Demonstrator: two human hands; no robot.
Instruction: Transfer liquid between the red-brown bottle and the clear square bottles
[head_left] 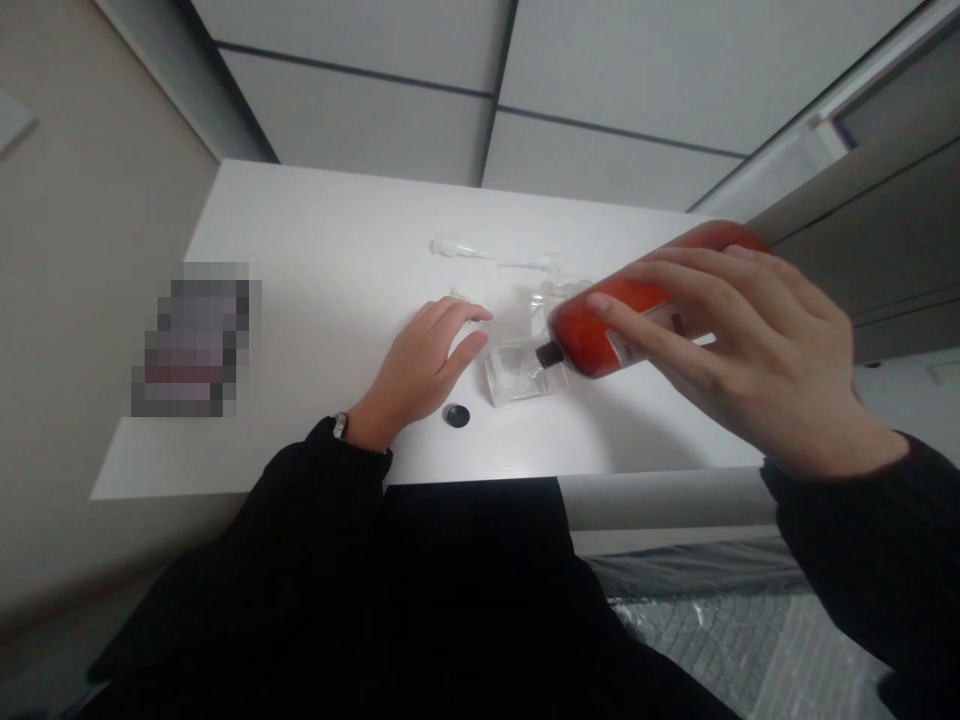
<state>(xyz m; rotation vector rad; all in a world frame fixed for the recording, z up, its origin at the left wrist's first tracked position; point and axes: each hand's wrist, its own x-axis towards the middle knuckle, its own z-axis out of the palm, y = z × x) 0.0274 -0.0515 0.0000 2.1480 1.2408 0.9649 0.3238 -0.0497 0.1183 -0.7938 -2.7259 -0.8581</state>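
Observation:
My right hand is wrapped round a large amber bottle with a pale label. The bottle tilts down to the left, its dark uncapped neck just over a clear plastic container. Whether liquid is flowing from it I cannot make out. Left of the container, my left hand is low over the table, thumb and fingers apart and slightly curved, with nothing seen between them. A small clear item shows partly behind its fingers. Near that wrist lies a round black cap.
A clear dropper-like tube and another thin clear piece lie farther back on the white table. More clear plastic sits behind the container. A pixelated object is at the left edge; panels stand behind the table.

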